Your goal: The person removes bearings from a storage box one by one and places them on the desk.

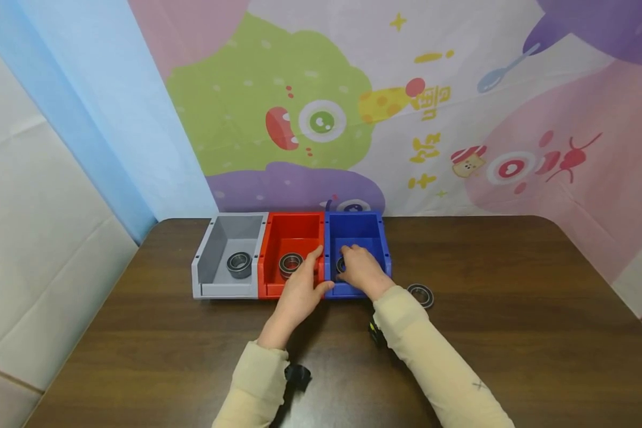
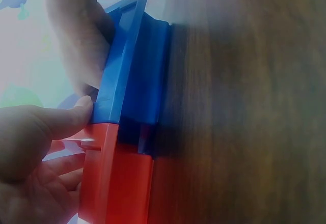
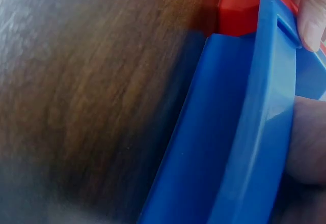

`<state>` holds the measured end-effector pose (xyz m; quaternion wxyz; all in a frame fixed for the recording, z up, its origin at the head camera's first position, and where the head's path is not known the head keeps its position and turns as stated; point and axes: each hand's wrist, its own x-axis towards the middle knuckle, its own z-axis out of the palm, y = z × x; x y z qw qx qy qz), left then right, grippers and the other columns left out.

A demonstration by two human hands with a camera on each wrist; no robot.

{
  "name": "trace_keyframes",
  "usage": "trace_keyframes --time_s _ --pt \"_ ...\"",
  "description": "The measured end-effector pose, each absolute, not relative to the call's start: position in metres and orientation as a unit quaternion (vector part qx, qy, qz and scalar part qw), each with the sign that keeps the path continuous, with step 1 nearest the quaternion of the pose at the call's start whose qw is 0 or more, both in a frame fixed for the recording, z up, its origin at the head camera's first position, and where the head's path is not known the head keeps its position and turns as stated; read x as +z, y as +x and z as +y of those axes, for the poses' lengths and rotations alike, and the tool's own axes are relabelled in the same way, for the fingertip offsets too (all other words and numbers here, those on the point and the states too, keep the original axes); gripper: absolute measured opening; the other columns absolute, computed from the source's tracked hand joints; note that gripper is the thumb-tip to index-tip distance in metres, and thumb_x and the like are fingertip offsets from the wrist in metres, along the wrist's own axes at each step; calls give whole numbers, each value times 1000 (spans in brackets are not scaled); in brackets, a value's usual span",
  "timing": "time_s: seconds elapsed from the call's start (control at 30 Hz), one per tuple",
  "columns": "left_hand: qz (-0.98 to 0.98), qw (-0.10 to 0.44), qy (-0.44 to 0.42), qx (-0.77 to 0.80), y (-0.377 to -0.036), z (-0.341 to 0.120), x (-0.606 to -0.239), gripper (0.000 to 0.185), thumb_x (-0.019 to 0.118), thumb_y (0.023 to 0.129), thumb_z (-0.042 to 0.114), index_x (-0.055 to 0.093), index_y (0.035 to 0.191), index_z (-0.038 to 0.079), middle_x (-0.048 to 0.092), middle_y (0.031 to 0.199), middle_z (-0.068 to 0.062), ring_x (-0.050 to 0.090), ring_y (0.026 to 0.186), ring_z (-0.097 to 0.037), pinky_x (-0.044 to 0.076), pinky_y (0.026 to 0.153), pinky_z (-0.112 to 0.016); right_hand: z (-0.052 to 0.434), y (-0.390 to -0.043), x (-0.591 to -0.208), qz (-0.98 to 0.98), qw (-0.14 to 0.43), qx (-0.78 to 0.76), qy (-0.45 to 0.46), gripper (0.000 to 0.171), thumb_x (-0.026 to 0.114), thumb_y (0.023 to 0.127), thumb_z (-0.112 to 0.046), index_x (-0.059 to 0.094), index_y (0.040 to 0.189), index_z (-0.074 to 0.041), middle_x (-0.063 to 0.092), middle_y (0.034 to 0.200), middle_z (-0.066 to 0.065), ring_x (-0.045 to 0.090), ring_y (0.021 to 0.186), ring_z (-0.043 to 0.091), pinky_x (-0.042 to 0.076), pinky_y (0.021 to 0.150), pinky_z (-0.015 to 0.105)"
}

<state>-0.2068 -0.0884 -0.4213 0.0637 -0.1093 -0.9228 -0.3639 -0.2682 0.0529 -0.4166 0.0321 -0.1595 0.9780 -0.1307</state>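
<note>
Three joined open-front bins stand in a row: a grey bin (image 1: 226, 290), a red bin (image 1: 296, 219) and a blue bin (image 1: 355, 217). My right hand (image 1: 361, 270) reaches down into the blue bin, its fingers pinching a metal ball bearing (image 1: 340, 266) that they partly cover. With the thumb at the front corner where red meets blue, my left hand (image 1: 298, 295) touches the red bin, its fingers extended over the shared wall. Below that left hand's fingers lies a second bearing (image 1: 290, 265) inside the red bin. Another bearing (image 1: 239, 264) sits in the grey bin.
On the brown wooden table (image 1: 513, 309), a bearing (image 1: 420, 295) lies just right of the blue bin, beside the right sleeve. A cartoon-printed cloth (image 1: 321, 71) hangs behind the table's back edge. White wall panels (image 1: 27, 196) stand to the left.
</note>
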Motion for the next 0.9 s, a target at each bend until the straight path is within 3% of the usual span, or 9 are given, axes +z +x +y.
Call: trace_keyframes --time_s 0.47,0.9 --pt "-922 57 -108 -368 -204 -88 -420 74 70 79 21 31 141 12 44 137 -13 48 121 -30 39 98 -45 54 -267 -420 977 42 -146 -148 59 73 76 -22 47 121 4 57 113 20 57 102 30 45 91 40" --pt "-920 67 -100 -372 -205 -87 -420 72 70 79 20 33 140 12 45 136 -13 49 119 -30 41 96 -46 60 -265 -421 970 11 -182 -162 45 71 76 -16 52 114 0 54 106 18 54 98 31 45 87 41"
